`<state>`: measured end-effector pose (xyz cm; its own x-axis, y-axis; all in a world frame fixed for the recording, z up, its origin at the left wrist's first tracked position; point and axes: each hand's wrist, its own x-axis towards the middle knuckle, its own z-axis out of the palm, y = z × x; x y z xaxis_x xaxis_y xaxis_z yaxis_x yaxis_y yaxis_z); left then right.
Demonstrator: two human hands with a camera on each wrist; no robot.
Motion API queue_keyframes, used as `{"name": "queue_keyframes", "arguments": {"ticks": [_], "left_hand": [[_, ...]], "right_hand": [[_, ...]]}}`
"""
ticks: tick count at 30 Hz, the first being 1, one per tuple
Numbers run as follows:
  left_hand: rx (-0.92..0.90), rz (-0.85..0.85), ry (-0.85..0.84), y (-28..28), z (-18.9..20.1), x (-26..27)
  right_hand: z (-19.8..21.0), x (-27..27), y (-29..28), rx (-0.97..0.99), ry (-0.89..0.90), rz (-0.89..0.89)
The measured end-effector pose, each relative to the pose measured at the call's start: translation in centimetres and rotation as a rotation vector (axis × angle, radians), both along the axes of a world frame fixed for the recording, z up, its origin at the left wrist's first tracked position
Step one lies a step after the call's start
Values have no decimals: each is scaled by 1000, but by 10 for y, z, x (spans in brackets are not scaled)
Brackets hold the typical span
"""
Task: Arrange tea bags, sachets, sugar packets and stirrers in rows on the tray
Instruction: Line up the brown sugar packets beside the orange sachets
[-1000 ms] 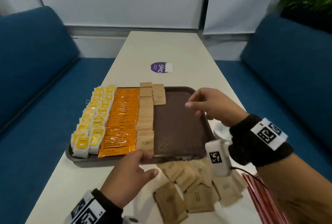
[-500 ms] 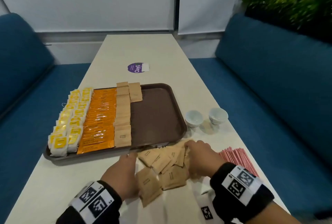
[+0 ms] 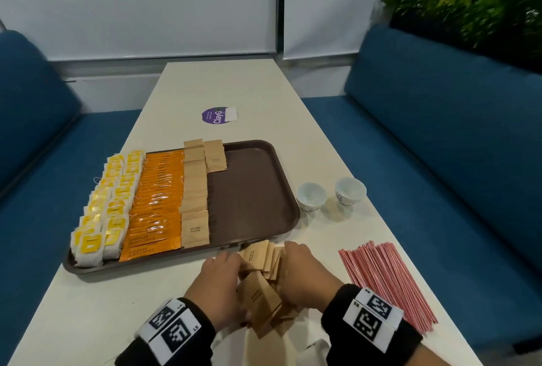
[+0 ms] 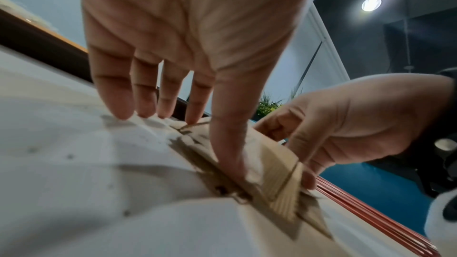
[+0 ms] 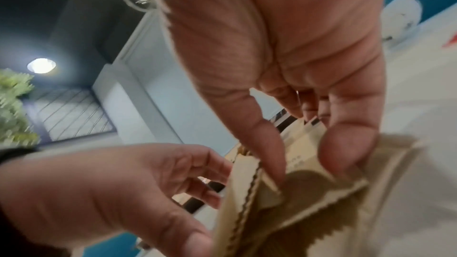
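A loose pile of brown sugar packets (image 3: 265, 283) is gathered on the table (image 3: 88, 307) just in front of the tray (image 3: 255, 189), pressed between both hands. The left hand (image 3: 218, 283) is held on the pile's left side with fingers fairly straight; in the left wrist view its thumb (image 4: 232, 140) is laid along the packets while the fingertips are set on the table. The right hand (image 3: 305, 274) is closed around the pile's right side, several packets being pinched between thumb and curled fingers (image 5: 346, 148), though blur makes the exact count unclear. On the tray, two rows of yellow tea bags (image 3: 102, 213) are laid at the left, then a row of orange sachets (image 3: 157, 204), then a full row of sugar packets (image 3: 195, 189), with one further packet (image 3: 215, 156) placed at the far end of a new row. The tray's right part is seen as bare brown surface. Red stirrers (image 3: 387, 277) are bundled on the table to the right of the hands, and two white cups (image 3: 331, 195) are stood beside the tray's right edge.
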<state>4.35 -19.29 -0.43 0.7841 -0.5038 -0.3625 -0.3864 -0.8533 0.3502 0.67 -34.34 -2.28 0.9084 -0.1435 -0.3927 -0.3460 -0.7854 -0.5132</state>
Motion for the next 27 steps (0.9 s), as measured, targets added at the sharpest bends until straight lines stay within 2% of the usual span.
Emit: {"name": "queue_keyframes", "arguments": {"ticks": [5,8,13,18,23,27], "left_hand": [[-64,16,18,-6,-2,0],[-94,-2,20,-8,-3,-2],[-134,-45,19,-12,-3,-5],[-180,-30,39,-12,-3,-3],[-218,-24,32,-12,-8,1],[-233,-26,88,-12,-14,6]], "right_hand": [[15,0,-1,320,22,-169],[27,-5,-4,501,-5,-152],[7,3,-1,397,3,-110],[7,7,0,280,-46,-18],[11,10,-5,326,-76,30],[7,9,-7,376,-52,27]]}}
